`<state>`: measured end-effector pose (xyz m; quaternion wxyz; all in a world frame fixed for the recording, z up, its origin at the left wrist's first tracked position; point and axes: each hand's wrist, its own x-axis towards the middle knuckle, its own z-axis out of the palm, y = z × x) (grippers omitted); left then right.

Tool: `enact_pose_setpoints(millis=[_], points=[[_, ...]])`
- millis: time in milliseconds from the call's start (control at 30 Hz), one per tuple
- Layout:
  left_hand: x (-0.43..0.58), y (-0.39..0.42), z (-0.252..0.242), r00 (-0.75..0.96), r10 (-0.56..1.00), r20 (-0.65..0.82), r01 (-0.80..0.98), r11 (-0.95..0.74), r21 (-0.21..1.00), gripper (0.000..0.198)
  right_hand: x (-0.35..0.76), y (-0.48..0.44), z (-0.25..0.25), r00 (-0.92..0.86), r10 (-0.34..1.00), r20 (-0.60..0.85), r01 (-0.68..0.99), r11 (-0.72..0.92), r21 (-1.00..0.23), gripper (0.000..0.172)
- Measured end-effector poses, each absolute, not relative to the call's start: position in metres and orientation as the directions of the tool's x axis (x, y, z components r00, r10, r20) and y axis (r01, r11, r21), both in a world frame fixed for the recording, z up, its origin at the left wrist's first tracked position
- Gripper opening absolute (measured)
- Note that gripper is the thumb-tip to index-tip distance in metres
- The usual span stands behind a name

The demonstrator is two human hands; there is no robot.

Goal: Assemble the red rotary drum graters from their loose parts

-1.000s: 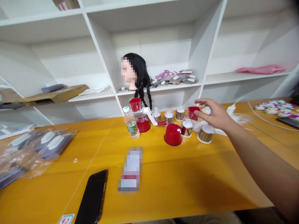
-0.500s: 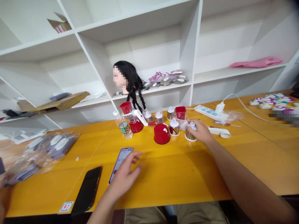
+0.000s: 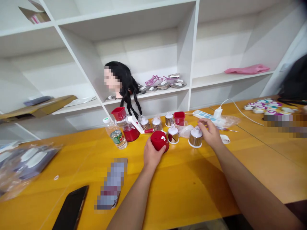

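Observation:
My left hand (image 3: 153,155) is wrapped round a red bowl-shaped base (image 3: 158,140), which sits on the table with its wide side down. Beside a metal grater drum (image 3: 196,138) with a white rim, my right hand (image 3: 210,132) has its thumb and fingers apart and holds nothing. Another metal drum (image 3: 173,134) stands between the two hands. Behind it are a drum with holes (image 3: 169,119), a red square hopper (image 3: 179,118) and a clear plastic bag (image 3: 185,131). Left of my left hand stands a rotary grater (image 3: 131,133) with a white crank and red grip.
A water bottle (image 3: 118,138) stands left of the grater. Nearer me lie a black phone (image 3: 72,207) and a blurred-out phone (image 3: 112,183). A power strip (image 3: 203,114) is at the back right. Bagged grey items (image 3: 33,161) lie left. A mannequin head (image 3: 122,80) sits on the shelf.
My left hand has moved forward and right from over the phone and taken hold of the red base. My right hand has let go of the grater drum, which stays standing. The view has shifted right.

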<state>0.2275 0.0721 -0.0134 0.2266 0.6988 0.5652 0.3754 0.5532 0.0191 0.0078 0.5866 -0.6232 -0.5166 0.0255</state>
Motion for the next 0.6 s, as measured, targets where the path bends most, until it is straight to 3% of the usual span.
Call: enact_pose_setpoints(millis=[100, 233, 267, 367, 433, 500, 600], points=[[0.220, 0.069, -0.012, 0.080, 0.962, 0.260, 0.623, -0.252, 0.741, 0.082, 0.563, 0.032, 0.023, 0.510, 0.704, 0.494, 0.535, 0.190, -0.823, 0.049], [0.214, 0.069, -0.014, 0.065, 0.965, 0.253, 0.633, -0.236, 0.737, 0.082, 0.567, 0.060, 0.054, 0.383, 0.861, 0.334, 0.497, 0.113, -0.860, 0.055], [0.214, 0.070, -0.015, 0.065, 0.963, 0.262, 0.632, -0.243, 0.736, 0.081, 0.567, 0.068, 0.061, 0.340, 0.893, 0.296, 0.501, 0.094, -0.860, 0.065], [0.214, 0.071, -0.017, 0.079, 0.955, 0.286, 0.626, -0.271, 0.731, 0.082, 0.563, 0.090, 0.077, 0.170, 0.971, 0.169, 0.544, 0.050, -0.837, 0.116], [0.214, 0.072, -0.018, 0.084, 0.955, 0.283, 0.625, -0.272, 0.732, 0.083, 0.561, 0.101, 0.079, 0.058, 0.994, 0.092, 0.574, 0.042, -0.818, 0.136], [0.213, 0.072, -0.017, 0.083, 0.959, 0.272, 0.628, -0.263, 0.733, 0.084, 0.561, 0.109, 0.075, -0.003, 0.999, 0.052, 0.585, 0.044, -0.810, 0.137], [0.213, 0.071, -0.016, 0.088, 0.959, 0.268, 0.634, -0.262, 0.728, 0.084, 0.564, 0.117, 0.065, -0.046, 0.999, 0.013, 0.613, 0.039, -0.789, 0.121]])
